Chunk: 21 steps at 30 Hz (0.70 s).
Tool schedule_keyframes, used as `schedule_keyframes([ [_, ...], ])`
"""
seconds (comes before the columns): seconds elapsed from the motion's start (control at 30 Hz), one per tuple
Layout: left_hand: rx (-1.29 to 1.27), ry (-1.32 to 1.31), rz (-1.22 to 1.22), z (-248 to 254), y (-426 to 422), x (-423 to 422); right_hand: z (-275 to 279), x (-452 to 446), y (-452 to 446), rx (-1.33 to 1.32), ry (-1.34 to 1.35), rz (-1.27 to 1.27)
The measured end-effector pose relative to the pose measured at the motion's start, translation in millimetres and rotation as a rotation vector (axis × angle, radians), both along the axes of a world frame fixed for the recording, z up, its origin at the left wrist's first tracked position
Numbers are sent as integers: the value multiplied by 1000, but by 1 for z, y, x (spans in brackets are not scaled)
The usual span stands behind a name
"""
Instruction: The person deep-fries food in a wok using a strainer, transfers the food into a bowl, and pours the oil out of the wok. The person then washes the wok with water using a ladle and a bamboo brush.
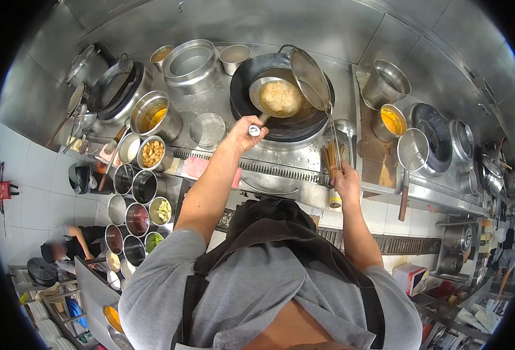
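My left hand (247,135) is closed around the handle of a perforated skimmer (256,93). Pale, frothy-looking food (281,98) lies in the skimmer's bowl, over a dark wok (241,79) on the stove. My right hand (346,179) grips the long, thin handle of a round mesh strainer (310,77), which is tilted above the wok's right side. Close to my right hand, a bundle of thin sticks (331,156) stands by the stove's front edge. A shallow round metal dish (207,129) sits to the left of my left hand.
Left of the wok stand a large metal pot (188,73) and a pot of orange liquid (165,116). Several ingredient containers (137,219) line the lower left. On the right are another wok (431,125) and a wooden-handled strainer (413,149). Another person (73,245) is at far left.
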<state>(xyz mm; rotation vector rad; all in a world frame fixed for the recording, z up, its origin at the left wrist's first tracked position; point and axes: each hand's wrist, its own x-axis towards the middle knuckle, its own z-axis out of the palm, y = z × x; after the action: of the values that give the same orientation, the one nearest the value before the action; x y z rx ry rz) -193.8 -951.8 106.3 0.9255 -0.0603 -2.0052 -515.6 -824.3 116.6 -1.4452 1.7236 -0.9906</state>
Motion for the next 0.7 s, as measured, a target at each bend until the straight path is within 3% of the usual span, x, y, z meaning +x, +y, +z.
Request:
schedule_keyframes([
  [0.2, -20, -19, 0, 3, -1, 0, -15, 5, -31, -23, 154, 117],
  [0.27, -25, -13, -1, 3, -1, 0, -34, 5, -43, -160, 383, 168],
  [0.37, -50, -32, 1, 6, 0, -1, -40, 12, -46, -243, 485, 187],
  [0.7, -40, -65, -10, 3, 1, -2, -3, 14, -42, -143, 405, 187],
])
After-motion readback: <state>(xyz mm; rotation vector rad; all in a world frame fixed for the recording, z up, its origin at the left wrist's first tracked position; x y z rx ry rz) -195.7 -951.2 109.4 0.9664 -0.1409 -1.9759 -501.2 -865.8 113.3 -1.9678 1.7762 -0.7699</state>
